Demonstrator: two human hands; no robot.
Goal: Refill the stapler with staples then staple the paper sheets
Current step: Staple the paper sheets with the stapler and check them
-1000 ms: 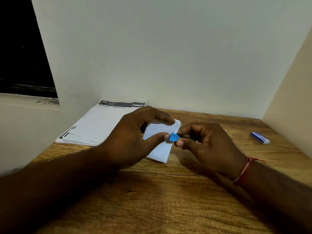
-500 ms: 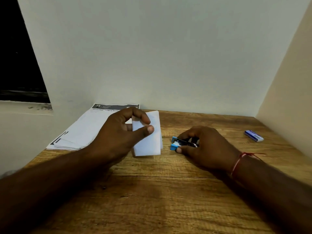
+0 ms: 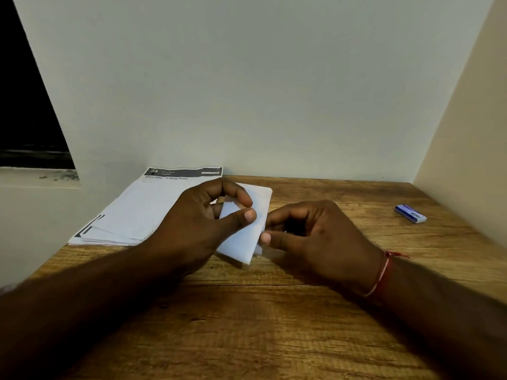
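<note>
A small bundle of folded white paper sheets (image 3: pixel 242 241) is held just above the wooden table (image 3: pixel 274 325), tilted. My left hand (image 3: pixel 197 226) grips it from the left, with the thumb on its face and the fingers curled over its top. My right hand (image 3: pixel 315 237) pinches the bundle's right edge between thumb and fingers. The blue stapler does not show; the space under my right palm is dark and hidden. A blue and white staple box (image 3: pixel 410 213) lies far to the right on the table.
A stack of printed sheets (image 3: pixel 142 209) with a dark header lies at the back left corner of the table. White walls close in behind and on the right. A dark window opening with a sill is at the left.
My right hand set the blue stapler down, then moved left to the paper's edge; the stapler is now out of sight. My left hand kept hold of the paper and tilted it.
</note>
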